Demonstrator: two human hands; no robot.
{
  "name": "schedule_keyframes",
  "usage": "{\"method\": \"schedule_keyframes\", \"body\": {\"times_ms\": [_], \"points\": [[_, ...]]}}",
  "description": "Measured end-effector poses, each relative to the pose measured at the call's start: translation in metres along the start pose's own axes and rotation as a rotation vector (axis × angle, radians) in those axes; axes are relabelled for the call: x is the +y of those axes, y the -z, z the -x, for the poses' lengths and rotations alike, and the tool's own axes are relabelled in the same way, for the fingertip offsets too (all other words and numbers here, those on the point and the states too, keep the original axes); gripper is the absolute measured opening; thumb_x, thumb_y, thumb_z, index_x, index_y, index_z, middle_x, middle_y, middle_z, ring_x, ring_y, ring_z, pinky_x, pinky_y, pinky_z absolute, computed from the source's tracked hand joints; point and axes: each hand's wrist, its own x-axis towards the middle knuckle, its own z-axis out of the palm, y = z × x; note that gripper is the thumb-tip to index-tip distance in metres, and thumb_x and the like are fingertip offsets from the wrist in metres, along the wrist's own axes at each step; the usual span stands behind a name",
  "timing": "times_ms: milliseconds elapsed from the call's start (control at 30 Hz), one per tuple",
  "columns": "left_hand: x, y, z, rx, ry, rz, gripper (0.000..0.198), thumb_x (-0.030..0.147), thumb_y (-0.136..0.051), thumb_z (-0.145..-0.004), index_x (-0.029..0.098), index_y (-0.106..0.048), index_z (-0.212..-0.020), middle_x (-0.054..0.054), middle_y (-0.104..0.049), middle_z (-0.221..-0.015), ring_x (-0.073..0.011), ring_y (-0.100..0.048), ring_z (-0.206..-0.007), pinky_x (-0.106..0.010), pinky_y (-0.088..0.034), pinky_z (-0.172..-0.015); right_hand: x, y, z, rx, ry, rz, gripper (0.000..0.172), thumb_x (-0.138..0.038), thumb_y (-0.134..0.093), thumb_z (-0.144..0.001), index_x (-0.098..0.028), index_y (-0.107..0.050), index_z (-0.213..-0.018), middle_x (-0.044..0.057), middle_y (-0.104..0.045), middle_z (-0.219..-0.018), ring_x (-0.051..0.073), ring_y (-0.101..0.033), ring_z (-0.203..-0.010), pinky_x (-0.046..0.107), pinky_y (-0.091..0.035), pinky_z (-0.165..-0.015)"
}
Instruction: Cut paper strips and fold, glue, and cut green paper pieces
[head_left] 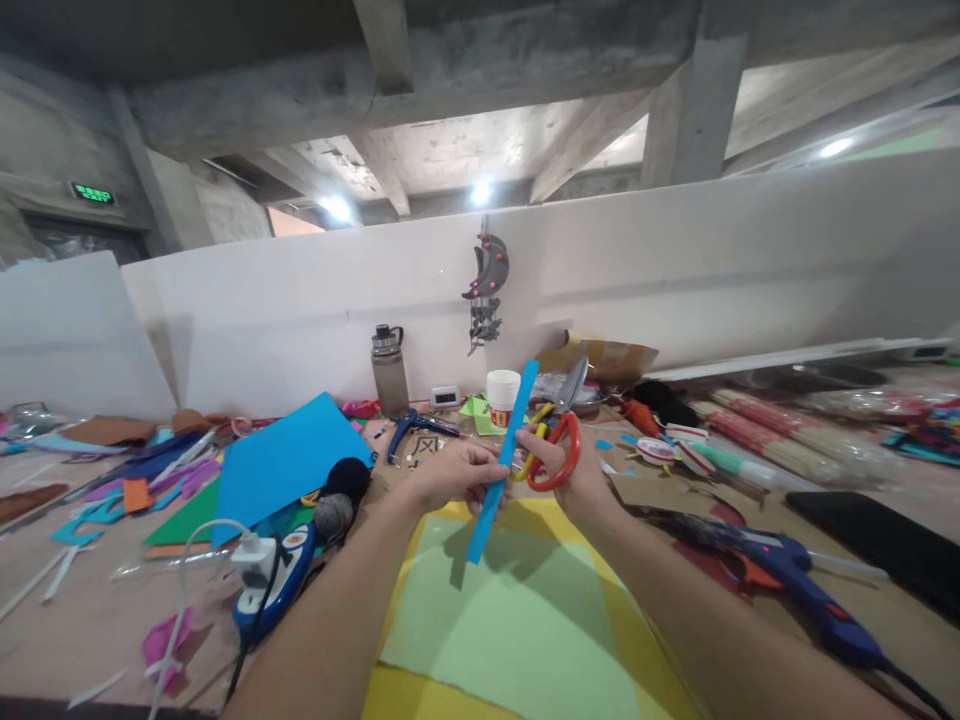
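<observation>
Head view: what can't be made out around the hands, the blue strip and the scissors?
All in the head view:
- Left hand pinches the blue strip; the strip hides its fingertips.
- Right hand holds the scissors; strip and fingers cover the pivot, so blade contact is unclear.
- Green sign: lettering too small.
- Glue gun: cord cut off at the bottom-right corner.

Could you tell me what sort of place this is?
Probably a craft workbench under bare concrete beams: coloured sheets litter the table, a blue glue gun lies nearby, and the right hand holds scissors, the left hand a blue strip.
</observation>
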Motion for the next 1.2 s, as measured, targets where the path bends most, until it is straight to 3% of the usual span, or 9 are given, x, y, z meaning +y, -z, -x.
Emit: {"method": "schedule_keyframes", "body": {"times_ms": [300, 633, 833, 1067, 1200], "points": [[-0.006, 0.009, -0.001, -0.092, 0.040, -0.065, 0.048, 0.056, -0.075, -0.063, 0.011, -0.071, -0.078, -0.007, -0.069, -0.071, -0.0117, -0.060, -0.055, -0.023, -0.047, -0.052, 0.012, 0.006, -0.004, -0.031, 0.013, 0.024, 0.033, -0.034, -0.079, -0.065, -0.019, -0.057, -0.083, -0.001, -0.065, -0.071, 0.014, -0.059, -0.060, 0.028, -0.048, -0.056], [-0.009, 0.010, -0.005, -0.032, 0.052, 0.035, 0.047, 0.055, -0.076, -0.063, 0.012, -0.064, -0.077, -0.007, -0.069, -0.071, -0.0126, -0.062, -0.054, -0.022, -0.047, -0.051, 0.010, 0.006, -0.003, -0.010, 0.046, 0.088, 0.039, -0.043, -0.079, -0.065, -0.020, -0.055, -0.085, 0.002, -0.066, -0.075, 0.017, -0.064, -0.063, 0.029, -0.051, -0.054], [-0.020, 0.024, -0.014, 0.252, -0.071, 0.305, 0.038, 0.044, -0.080, -0.064, 0.015, -0.060, -0.078, -0.002, -0.067, -0.066, -0.0103, -0.060, -0.052, -0.020, -0.047, -0.047, -0.007, 0.000, 0.004, 0.022, 0.051, 0.051, 0.043, -0.039, -0.077, -0.064, -0.023, -0.049, -0.093, -0.002, -0.062, -0.080, 0.016, -0.065, -0.066, 0.030, -0.054, -0.059], [-0.018, 0.027, -0.018, 0.587, -0.209, 0.601, 0.023, 0.026, -0.077, -0.069, 0.014, -0.059, -0.076, 0.001, -0.063, -0.061, -0.0075, -0.057, -0.048, -0.019, -0.049, -0.047, -0.009, -0.006, 0.008, -0.040, 0.062, 0.150, 0.048, -0.039, -0.075, -0.063, -0.026, -0.045, -0.098, -0.003, -0.060, -0.080, 0.019, -0.067, -0.072, 0.032, -0.056, -0.060], [-0.016, 0.029, -0.018, 0.677, -0.245, 0.685, 0.022, 0.025, -0.077, -0.069, 0.015, -0.058, -0.076, 0.003, -0.061, -0.059, -0.0069, -0.056, -0.046, -0.018, -0.047, -0.046, -0.007, -0.009, 0.011, -0.102, -0.040, 0.129, 0.051, -0.041, -0.077, -0.062, -0.027, -0.042, -0.096, -0.001, -0.062, -0.085, 0.019, -0.067, -0.071, 0.030, -0.056, -0.057]]}}
